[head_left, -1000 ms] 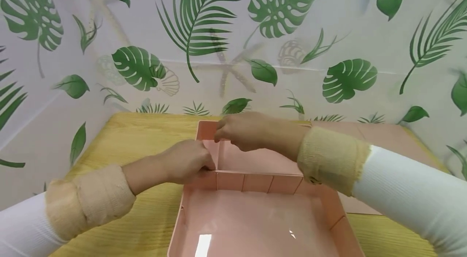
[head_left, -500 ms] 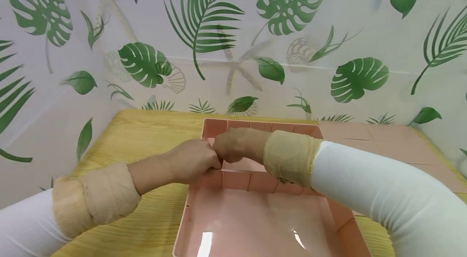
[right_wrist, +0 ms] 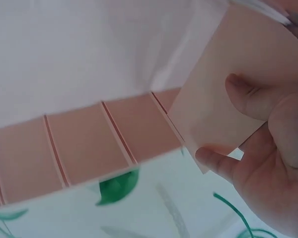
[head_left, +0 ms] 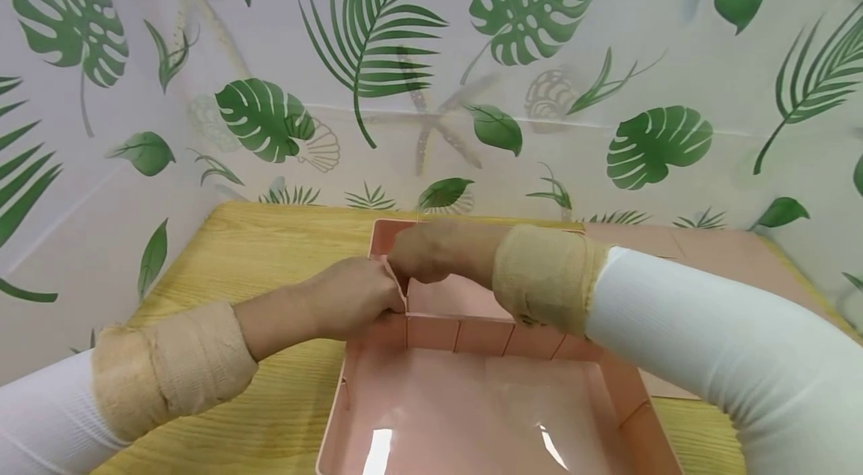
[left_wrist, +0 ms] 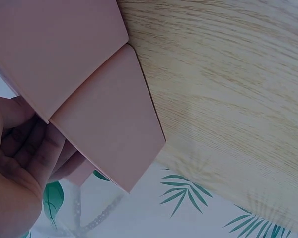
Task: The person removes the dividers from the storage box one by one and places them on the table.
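In the head view, a pink plastic box (head_left: 445,400) stands on the table, with a long pink crosswise divider (head_left: 465,318) near its back. Between my hands a short pink divider panel (head_left: 396,282) stands slanted at the left end of the back section. My right hand (head_left: 431,254) reaches in over that section. In the right wrist view, its thumb and fingers pinch the short panel (right_wrist: 208,109). My left hand (head_left: 350,299) has its fingertips bunched at the panel's near end, against the long divider. In the left wrist view, its fingers curl behind the box wall (left_wrist: 109,114), partly hidden.
Flat pink sheets (head_left: 640,241) lie to the right behind the box. The wood-grain table (head_left: 290,235) extends on the left. A leaf-print cloth (head_left: 431,70) hangs behind the table's back edge. Grooves run down the box's inner walls.
My right hand drops and shifts left into the back section, then lifts slightly. The short panel now shows slanting between the hands. My left hand stays nearly in place; the head view shifts slightly.
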Demonstrator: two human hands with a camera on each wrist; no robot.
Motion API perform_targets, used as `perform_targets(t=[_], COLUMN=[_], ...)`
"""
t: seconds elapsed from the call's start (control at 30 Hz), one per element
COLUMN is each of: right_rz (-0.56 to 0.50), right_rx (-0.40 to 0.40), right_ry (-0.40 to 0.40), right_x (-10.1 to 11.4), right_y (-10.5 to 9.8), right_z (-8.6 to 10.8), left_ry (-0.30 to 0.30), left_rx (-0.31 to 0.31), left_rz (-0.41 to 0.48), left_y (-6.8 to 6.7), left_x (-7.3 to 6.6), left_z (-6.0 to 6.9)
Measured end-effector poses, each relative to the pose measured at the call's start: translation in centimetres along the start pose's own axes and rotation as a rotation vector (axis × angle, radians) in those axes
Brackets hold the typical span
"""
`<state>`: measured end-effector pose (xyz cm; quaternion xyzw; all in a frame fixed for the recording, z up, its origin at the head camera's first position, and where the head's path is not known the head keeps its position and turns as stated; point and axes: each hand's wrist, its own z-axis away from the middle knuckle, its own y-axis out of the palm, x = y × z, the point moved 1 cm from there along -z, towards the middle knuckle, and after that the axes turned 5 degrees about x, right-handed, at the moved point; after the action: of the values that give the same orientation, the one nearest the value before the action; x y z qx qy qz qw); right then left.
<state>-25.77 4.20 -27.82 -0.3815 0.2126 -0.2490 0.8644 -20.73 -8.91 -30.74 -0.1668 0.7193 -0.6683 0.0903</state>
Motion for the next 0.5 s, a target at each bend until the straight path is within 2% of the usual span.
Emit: perform_targets(t=[0.17,0.33,0.5], right_rz=[0.015,-0.016,-0.095], right_rx=[0.006,-0.066,-0.110], right_ry=[-0.012,0.059,0.140], right_x=[-0.5,-1.9,-4.1], right_y=[-1.8,-3.0,-2.4], right_z=[2.0,5.2,8.5], left_ry=[-0.001,0.012,-0.006], left_rx=[0.010,0.003,0.022], left_rz=[0.012,0.011,0.023], left_y=[0.2,0.2,0.3], left_x=[0.0,0.1,0.2], left_z=[0.0,-0.2,-0.3])
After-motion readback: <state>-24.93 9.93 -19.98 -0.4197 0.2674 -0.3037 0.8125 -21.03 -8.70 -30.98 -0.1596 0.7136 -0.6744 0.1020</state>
